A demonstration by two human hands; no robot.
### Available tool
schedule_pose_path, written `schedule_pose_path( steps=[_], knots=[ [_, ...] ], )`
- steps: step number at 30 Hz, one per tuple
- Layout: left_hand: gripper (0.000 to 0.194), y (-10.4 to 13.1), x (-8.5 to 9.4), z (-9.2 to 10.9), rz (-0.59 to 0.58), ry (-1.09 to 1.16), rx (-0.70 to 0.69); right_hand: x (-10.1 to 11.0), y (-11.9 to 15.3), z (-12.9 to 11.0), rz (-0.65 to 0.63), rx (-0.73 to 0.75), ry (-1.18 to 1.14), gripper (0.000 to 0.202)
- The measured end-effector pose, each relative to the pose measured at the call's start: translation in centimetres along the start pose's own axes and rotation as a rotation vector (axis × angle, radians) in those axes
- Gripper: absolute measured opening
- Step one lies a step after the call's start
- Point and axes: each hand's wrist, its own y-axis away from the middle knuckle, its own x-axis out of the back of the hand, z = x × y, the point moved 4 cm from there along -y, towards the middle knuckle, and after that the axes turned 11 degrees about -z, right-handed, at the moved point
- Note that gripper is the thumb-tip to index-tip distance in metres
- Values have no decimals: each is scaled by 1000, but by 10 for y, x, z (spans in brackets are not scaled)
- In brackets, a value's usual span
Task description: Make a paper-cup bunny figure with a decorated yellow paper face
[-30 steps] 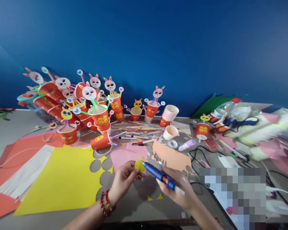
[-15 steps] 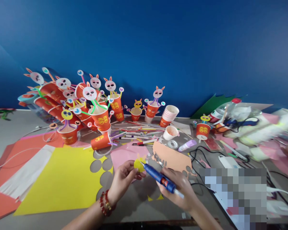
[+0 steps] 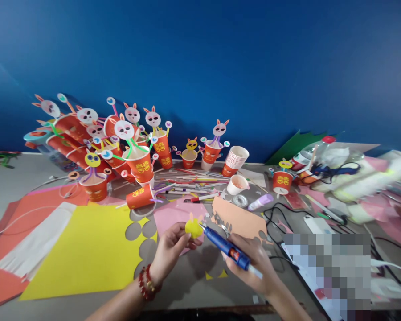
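Between the thumb and fingers of my left hand [image 3: 174,244] is a yellow paper disc [image 3: 194,228] with small peach ears at its top. My right hand [image 3: 252,261] is wrapped round a blue glue gun [image 3: 224,246], a clear glue stick poking from its back end. The gun's metal tip points left, close to the disc's right edge; I cannot tell whether it touches. Beneath the hands lie a pink paper sheet [image 3: 178,209] and a yellow sheet with round holes [image 3: 96,249]. A peach sheet [image 3: 239,220] with cutouts is behind the gun.
Red paper cups with rabbit faces [image 3: 137,162] crowd the back left. A cup stack [image 3: 235,160], a tape roll [image 3: 239,200], a purple glue stick [image 3: 260,202] and loose straws and pens lie behind my hands. Black cables [image 3: 270,218] and a pixelated area are on the right.
The glue gun has shifted slightly right and down, so its tip has moved from over the yellow disc to its right edge. My left hand has barely moved.
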Motion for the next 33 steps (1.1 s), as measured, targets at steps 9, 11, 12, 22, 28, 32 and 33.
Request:
schedule_pose_path(
  steps=[9, 11, 12, 22, 28, 32, 33],
  knots=[
    [37, 2, -3, 3, 4, -10, 8, -6, -3, 4, -73, -59, -50, 10],
    [38, 1, -2, 3, 11, -15, 8, -6, -2, 4, -75, -66, -59, 11],
    [37, 1, -2, 3, 9, -14, 7, -6, -3, 4, -76, -69, -64, 11],
    [35, 1, -1, 2, -4, 3, 2, -6, -1, 4, -54, -63, -78, 13],
    [37, 1, -2, 2, 5, -6, 10, -6, -1, 4, -62, -75, -74, 14],
    [37, 1, -2, 3, 17, -8, 9, -6, -1, 4, -71, -81, -89, 13],
    [37, 1, -2, 3, 18, -8, 9, -6, -1, 5, -66, -84, -91, 13]
  ],
)
